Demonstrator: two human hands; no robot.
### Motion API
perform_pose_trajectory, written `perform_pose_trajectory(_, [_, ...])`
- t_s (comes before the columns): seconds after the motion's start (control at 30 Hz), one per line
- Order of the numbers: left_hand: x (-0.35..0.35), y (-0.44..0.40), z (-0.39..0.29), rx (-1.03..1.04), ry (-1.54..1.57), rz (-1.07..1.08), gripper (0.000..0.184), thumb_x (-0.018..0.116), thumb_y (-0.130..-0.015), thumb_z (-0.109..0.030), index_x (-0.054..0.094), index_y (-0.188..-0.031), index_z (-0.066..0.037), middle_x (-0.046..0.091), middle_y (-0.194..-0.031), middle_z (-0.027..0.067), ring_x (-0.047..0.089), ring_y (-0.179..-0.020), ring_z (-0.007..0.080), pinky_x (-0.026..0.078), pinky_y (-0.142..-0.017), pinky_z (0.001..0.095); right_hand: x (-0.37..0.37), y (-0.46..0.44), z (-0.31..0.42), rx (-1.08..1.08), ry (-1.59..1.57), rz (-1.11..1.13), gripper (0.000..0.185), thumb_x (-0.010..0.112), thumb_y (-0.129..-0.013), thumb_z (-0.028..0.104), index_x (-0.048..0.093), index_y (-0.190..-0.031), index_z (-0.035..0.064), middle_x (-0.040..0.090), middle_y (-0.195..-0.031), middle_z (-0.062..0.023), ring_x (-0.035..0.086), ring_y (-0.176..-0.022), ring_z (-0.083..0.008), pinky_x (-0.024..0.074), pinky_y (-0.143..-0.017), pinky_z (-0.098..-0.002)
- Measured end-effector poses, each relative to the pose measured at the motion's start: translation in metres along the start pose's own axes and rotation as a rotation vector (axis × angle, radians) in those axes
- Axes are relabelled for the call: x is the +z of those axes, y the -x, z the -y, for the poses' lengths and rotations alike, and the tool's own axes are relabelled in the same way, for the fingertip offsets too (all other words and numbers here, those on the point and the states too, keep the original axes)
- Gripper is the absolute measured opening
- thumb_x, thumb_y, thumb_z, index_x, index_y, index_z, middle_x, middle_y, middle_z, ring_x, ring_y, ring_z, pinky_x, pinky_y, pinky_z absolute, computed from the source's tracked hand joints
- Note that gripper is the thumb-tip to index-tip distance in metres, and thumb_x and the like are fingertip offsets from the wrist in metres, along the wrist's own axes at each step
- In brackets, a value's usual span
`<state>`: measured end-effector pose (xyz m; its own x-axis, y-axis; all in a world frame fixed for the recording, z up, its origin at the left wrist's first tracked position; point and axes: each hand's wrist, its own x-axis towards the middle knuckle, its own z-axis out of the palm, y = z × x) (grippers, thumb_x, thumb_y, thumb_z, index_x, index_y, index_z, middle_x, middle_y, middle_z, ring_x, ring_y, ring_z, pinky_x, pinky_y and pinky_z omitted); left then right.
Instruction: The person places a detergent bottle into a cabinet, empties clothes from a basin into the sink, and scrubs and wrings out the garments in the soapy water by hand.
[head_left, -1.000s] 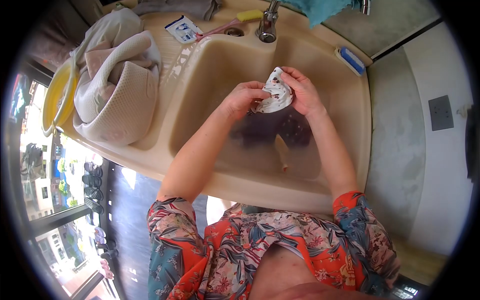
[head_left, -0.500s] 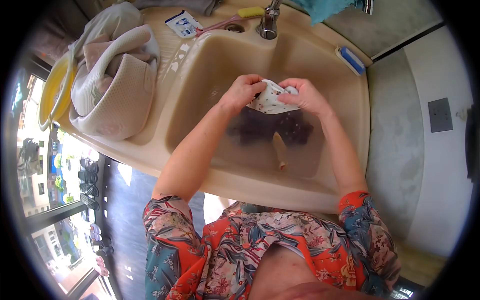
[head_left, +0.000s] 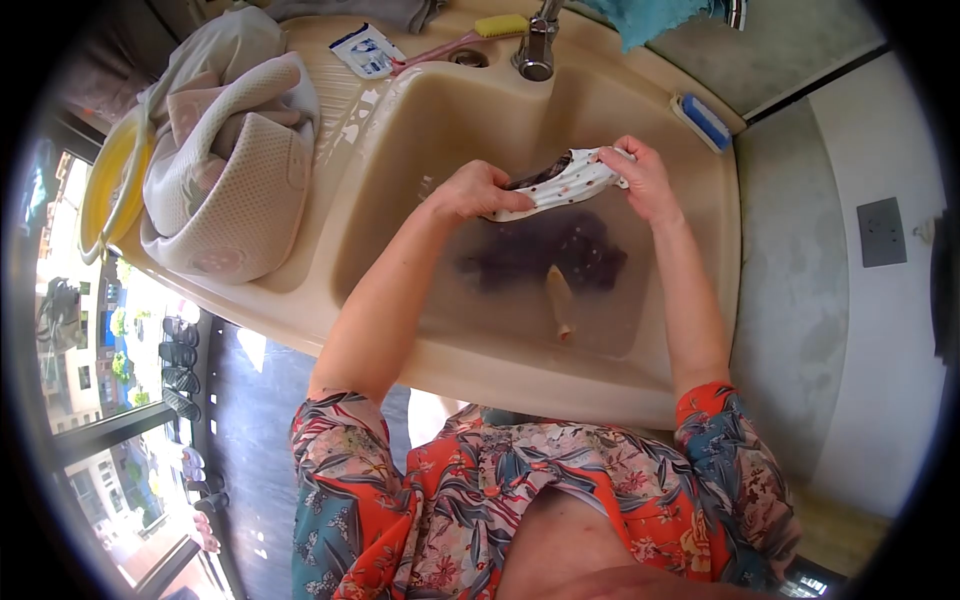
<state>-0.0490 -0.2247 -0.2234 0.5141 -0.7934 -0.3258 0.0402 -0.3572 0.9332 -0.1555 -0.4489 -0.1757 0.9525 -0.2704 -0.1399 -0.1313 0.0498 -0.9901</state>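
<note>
A small white cloth with dark spots (head_left: 565, 188) is stretched between my two hands above the sink water. My left hand (head_left: 481, 192) pinches its left end, thumb on top. At the raised right end, my right hand (head_left: 642, 178) grips the cloth between thumb and fingers. Some dark material shows along the cloth's upper edge. Below it, a dark purple cloth (head_left: 540, 250) lies under cloudy water in the beige sink (head_left: 500, 375). A narrow tan item (head_left: 560, 300) lies beside the dark cloth, nearer to me.
Left of the basin, a white mesh bag (head_left: 245, 195) with cloths stands by a yellow basin (head_left: 112, 190). Behind are a packet (head_left: 366, 50), a pink-handled yellow brush (head_left: 500, 26) and the faucet (head_left: 536, 55). A blue brush (head_left: 704, 122) sits on the right rim.
My hands have moved apart, the right one up and to the right. The spotted cloth has gone from bunched to stretched out in a slanting strip.
</note>
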Motion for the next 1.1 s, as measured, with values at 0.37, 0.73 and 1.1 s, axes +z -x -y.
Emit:
perform_pose_trajectory(0.37, [-0.008, -0.005, -0.002, 0.05, 0.9, -0.203, 0.02, 0.043, -0.071, 0.004, 0.052, -0.089, 0.0, 0.053, -0.087, 0.014, 0.056, -0.075, 0.0249, 0.052, -0.06, 0.04, 0.013, 0.013, -0.035, 0.186, -0.351, 0.109, 0.016, 0.06, -0.068, 0.0, 0.055, -0.083, 0.0033, 0.058, -0.08, -0.0036, 0.056, -0.073, -0.0117, 0.0458, -0.066, -0.0232])
perform_pose_trajectory(0.73, [0.01, -0.032, 0.043, 0.08, 1.321, -0.436, 0.02, 0.049, -0.085, -0.025, 0.049, -0.076, -0.007, 0.049, -0.066, 0.0039, 0.047, -0.057, 0.0158, 0.04, -0.051, 0.0295, 0.161, -0.009, -0.04, -0.856, 0.743, -0.152, 0.02, 0.05, -0.079, 0.023, 0.052, -0.068, 0.0064, 0.056, -0.068, -0.016, 0.054, -0.057, -0.0341, 0.0435, -0.051, -0.0415])
perform_pose_trajectory(1.1, [0.01, -0.017, 0.032, 0.019, 1.273, -0.447, 0.02, 0.047, -0.086, -0.022, 0.054, -0.078, -0.004, 0.051, -0.07, 0.004, 0.049, -0.065, 0.0142, 0.042, -0.057, 0.0285, 0.172, -0.006, -0.038, -0.835, 0.756, -0.284, 0.027, 0.043, -0.085, 0.019, 0.053, -0.065, 0.0039, 0.055, -0.068, -0.0191, 0.052, -0.056, -0.0364, 0.0412, -0.048, -0.0406])
